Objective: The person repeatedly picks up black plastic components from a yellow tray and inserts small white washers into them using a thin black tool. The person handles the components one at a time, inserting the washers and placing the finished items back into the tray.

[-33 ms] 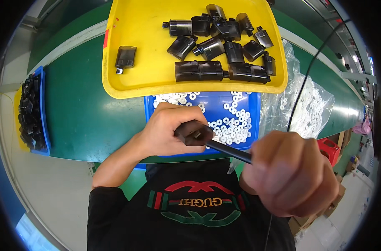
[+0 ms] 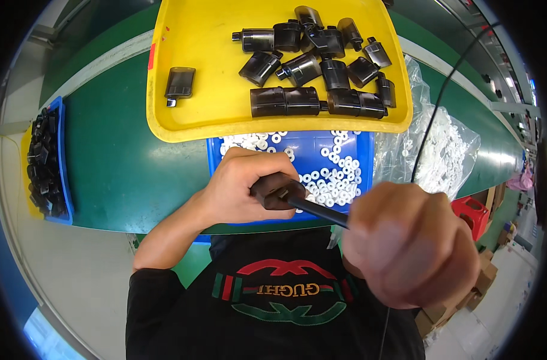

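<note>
My left hand (image 2: 240, 186) is closed around a smoky, dark translucent plastic cartridge (image 2: 267, 193), its open end turned toward the right. In a fist, my right hand (image 2: 414, 246) grips a thin black rod-shaped tool (image 2: 321, 214). The rod's far tip sits at the cartridge's open end, seemingly inside it; how deep I cannot tell. The tool's handle is hidden in the fist. Both hands are held over the near edge of a blue tray (image 2: 309, 144) with many small white rings (image 2: 336, 189) in it.
A yellow tray (image 2: 213, 120) of similar dark cartridges (image 2: 303, 69) overlaps the blue tray's far side. Right of them lies a clear bag (image 2: 441, 150) of white rings. A bin of dark parts (image 2: 45, 162) stands far left. A thin black cable (image 2: 432, 117) hangs near my right hand.
My right hand has moved slightly left and up with the rod-shaped tool, bringing its tip further into the cartridge's open end. My left hand has stayed put.
</note>
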The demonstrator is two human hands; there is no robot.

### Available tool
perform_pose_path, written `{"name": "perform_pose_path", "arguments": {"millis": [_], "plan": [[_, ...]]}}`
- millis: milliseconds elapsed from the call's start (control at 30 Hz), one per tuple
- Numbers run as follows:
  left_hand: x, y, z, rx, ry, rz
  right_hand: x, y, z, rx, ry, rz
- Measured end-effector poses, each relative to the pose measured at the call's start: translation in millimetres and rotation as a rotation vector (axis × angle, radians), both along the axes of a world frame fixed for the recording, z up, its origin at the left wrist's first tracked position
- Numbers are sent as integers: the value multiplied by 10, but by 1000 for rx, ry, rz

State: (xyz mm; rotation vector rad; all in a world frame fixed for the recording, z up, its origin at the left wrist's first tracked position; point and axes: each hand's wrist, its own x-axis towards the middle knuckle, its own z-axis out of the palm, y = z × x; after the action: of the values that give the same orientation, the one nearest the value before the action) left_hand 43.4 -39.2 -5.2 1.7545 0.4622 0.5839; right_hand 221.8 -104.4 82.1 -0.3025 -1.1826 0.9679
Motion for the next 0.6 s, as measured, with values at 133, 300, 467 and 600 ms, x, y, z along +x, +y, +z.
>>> {"name": "perform_pose_path", "arguments": {"millis": [133,300,467,600], "plan": [[-4,-7,-32,66,-64,56,-66,5,-109,-64,-103,20],[33,-23,-47,54,-124,52,-87,66,-192,-72,-200,64],[42,-53,-45,40,-127,57,-112,43,-215,-97,-250,48],[38,-55,-46,54,-127,54,-102,54,-206,-98,-243,78]]}}
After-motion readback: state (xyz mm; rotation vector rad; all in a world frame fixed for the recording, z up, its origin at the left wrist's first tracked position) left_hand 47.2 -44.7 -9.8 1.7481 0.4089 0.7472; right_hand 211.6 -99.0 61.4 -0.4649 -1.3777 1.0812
